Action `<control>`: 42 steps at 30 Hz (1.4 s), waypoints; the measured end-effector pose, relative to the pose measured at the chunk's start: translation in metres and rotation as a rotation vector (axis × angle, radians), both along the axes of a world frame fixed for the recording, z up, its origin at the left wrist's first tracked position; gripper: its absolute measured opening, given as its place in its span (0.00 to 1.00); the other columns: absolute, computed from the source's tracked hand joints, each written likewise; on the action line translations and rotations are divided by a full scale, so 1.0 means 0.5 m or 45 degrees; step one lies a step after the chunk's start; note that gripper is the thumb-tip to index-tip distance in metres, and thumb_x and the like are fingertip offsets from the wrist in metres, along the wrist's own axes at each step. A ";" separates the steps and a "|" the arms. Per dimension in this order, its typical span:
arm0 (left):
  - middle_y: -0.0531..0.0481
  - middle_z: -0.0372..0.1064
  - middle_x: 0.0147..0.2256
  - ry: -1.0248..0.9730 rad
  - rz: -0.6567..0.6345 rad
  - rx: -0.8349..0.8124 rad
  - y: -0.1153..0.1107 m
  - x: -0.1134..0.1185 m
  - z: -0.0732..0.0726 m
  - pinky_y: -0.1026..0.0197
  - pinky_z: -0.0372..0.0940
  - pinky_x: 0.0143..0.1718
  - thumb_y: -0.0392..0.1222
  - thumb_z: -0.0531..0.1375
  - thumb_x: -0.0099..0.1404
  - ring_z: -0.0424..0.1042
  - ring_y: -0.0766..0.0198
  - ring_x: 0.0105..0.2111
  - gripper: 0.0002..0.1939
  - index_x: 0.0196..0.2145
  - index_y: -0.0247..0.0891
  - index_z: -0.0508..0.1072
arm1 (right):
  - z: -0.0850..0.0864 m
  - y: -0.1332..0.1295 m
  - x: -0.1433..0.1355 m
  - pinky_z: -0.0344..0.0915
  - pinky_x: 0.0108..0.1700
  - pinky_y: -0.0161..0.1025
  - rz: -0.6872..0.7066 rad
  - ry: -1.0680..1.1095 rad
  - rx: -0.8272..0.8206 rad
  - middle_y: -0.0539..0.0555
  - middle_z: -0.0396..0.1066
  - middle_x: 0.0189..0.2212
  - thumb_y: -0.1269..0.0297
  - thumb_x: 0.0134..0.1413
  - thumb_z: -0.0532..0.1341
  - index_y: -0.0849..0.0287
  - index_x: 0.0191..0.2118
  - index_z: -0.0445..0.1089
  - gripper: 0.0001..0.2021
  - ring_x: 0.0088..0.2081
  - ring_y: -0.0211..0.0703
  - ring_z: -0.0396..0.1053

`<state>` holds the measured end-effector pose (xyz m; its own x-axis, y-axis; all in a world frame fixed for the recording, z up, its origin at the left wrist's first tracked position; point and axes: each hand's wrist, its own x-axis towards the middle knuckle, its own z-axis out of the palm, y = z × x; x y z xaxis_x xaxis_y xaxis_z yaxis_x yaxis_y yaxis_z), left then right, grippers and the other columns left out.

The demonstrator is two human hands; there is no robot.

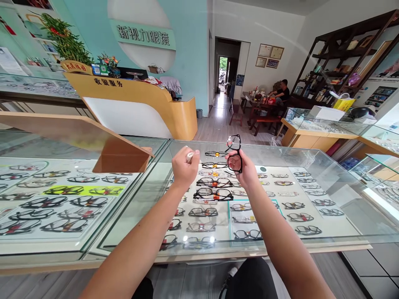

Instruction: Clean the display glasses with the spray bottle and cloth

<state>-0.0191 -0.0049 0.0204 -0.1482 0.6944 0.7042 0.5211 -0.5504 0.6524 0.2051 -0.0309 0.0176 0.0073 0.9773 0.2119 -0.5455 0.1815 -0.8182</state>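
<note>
My right hand (248, 170) holds a pair of black-framed eyeglasses (235, 162) upright on end, one lens above the other, over the glass counter (149, 207). My left hand (184, 168) is a closed fist to the left of the eyeglasses, apart from them. A small white thing (189, 157) pokes out by its thumb; most of it is hidden in the fingers. Under the glass, between and below both hands, lie rows of spectacle frames (203, 211), several with small orange tags.
A tilted brown-backed mirror or stand (121, 160) rests on the counter at left. Beyond is a yellow-and-white cashier desk (183, 118). Another person (283, 92) sits at a wooden table at the back. More glass showcases (321, 128) stand at right.
</note>
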 end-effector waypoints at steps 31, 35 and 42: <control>0.41 0.67 0.73 0.305 -0.554 -0.098 -0.330 -0.070 0.307 0.39 0.62 0.75 0.70 0.76 0.59 0.65 0.39 0.75 0.54 0.75 0.49 0.65 | 0.324 -0.239 0.017 0.68 0.35 0.37 0.906 -0.645 0.070 0.58 0.82 0.29 0.45 0.67 0.68 0.62 0.35 0.81 0.22 0.30 0.41 0.74; 0.39 0.80 0.60 0.215 -0.592 -0.090 -0.322 -0.041 0.343 0.40 0.70 0.69 0.71 0.77 0.55 0.77 0.40 0.63 0.46 0.65 0.45 0.77 | 0.362 -0.233 0.028 0.69 0.36 0.37 0.901 -0.690 0.103 0.58 0.83 0.30 0.45 0.65 0.69 0.62 0.35 0.81 0.21 0.30 0.41 0.73; 0.39 0.83 0.53 0.019 -0.603 -0.108 -0.259 -0.010 0.369 0.39 0.74 0.64 0.68 0.80 0.52 0.82 0.43 0.56 0.44 0.59 0.43 0.80 | 0.422 -0.188 0.049 0.66 0.35 0.39 0.754 -0.859 0.171 0.58 0.82 0.30 0.35 0.61 0.69 0.61 0.36 0.82 0.28 0.29 0.41 0.70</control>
<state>-0.0239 -0.1345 0.2047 0.2082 0.7382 0.6417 0.2357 -0.6746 0.6996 0.2294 -0.1249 0.2285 -0.6553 0.7485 0.1012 0.0076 0.1406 -0.9900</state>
